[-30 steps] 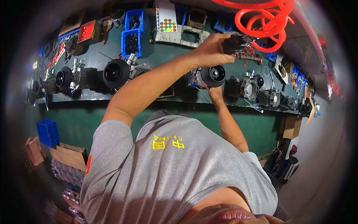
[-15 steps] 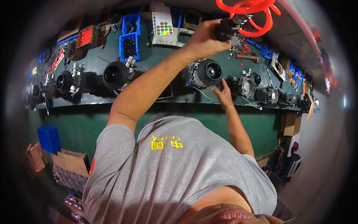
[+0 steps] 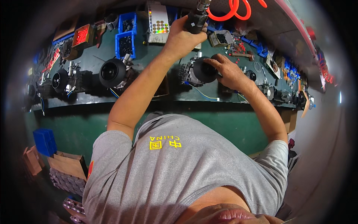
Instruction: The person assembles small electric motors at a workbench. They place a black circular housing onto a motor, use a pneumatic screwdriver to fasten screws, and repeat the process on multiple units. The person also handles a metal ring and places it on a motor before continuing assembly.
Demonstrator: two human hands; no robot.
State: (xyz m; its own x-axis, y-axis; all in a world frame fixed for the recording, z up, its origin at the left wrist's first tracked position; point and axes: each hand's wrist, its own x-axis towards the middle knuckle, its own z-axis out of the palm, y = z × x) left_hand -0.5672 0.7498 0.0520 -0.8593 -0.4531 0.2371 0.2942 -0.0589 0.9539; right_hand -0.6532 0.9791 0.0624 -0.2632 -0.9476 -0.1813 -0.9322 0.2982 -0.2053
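My left hand (image 3: pixel 185 36), raised over the bench, is wrapped round a black air tool (image 3: pixel 196 21) with a metal fitting at its upper end. Below it stands a motor unit with a black fan wheel (image 3: pixel 203 71), a finned metal body (image 3: pixel 189 72) and loose thin wires. From the right, my right hand (image 3: pixel 229 71) reaches across the wheel's front. Its fingers are bent together at the middle of the wheel, and their tips are partly hidden, so anything small between them cannot be seen.
Similar motor units with fan wheels (image 3: pixel 112 72) line the green bench (image 3: pixel 145 56) on both sides. Behind them are blue bins (image 3: pixel 125 44), a box of red parts (image 3: pixel 82 35), a sticker sheet (image 3: pixel 158 18) and a hammer (image 3: pixel 242 56). A red coiled hose (image 3: pixel 233 11) hangs above.
My left hand has moved left with the air tool. My right hand has risen from beside the motor unit to the front of its fan wheel, and its fingers have closed there.
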